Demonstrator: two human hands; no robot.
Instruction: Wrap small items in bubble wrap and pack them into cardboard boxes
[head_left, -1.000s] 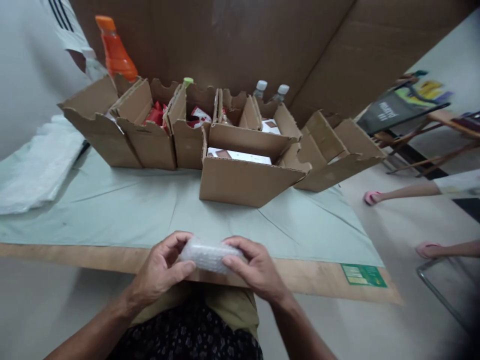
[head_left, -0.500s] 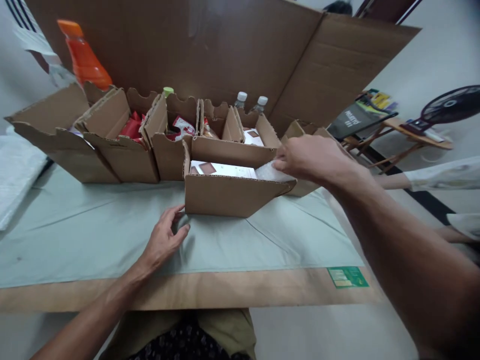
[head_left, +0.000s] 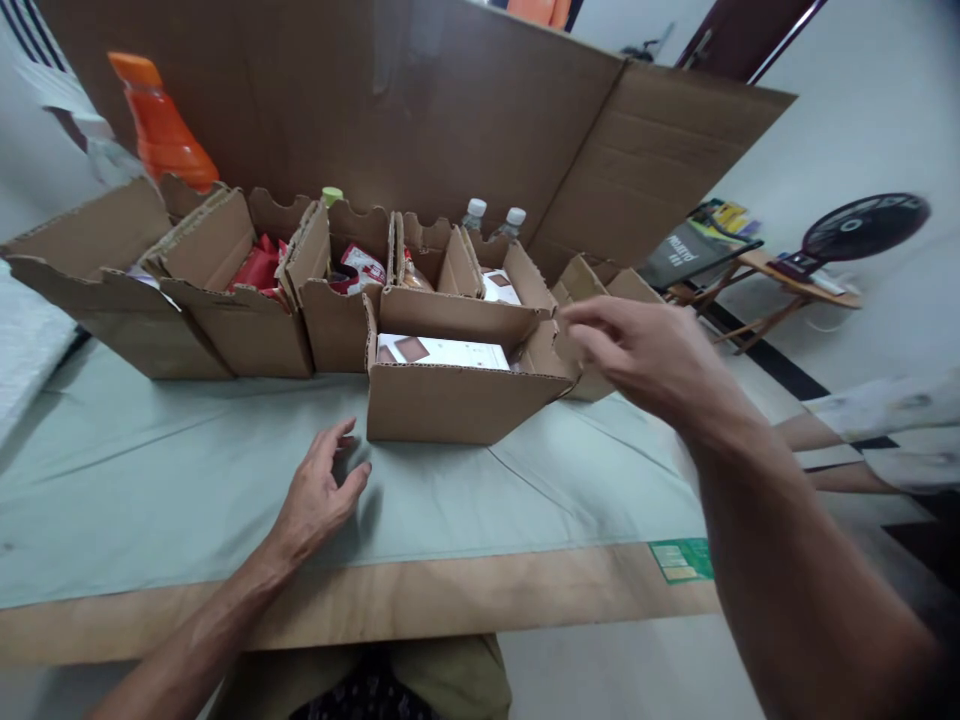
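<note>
An open cardboard box (head_left: pixel 450 405) stands on the pale green table cover (head_left: pixel 187 470), nearest to me. Inside it lies a flat white pack with brown squares (head_left: pixel 442 351). My left hand (head_left: pixel 319 495) rests on the cover just in front of the box's left corner, fingers apart and holding nothing. My right hand (head_left: pixel 645 355) hovers at the box's right flap, fingers stretched out to the left and empty. No bubble-wrapped bundle shows in either hand.
A row of open boxes (head_left: pixel 232 320) with red packets lines the back, before a tall cardboard sheet (head_left: pixel 450 120). An orange bottle (head_left: pixel 161 130) and two capped bottles (head_left: pixel 474 212) stand behind. Another person's limbs (head_left: pixel 862 420) and a fan (head_left: pixel 862 225) are right.
Both hands held a bubble-wrapped bundle at the table edge. My right hand carried it into the near box and now draws back empty; my left hand dropped to the cover by the box.
</note>
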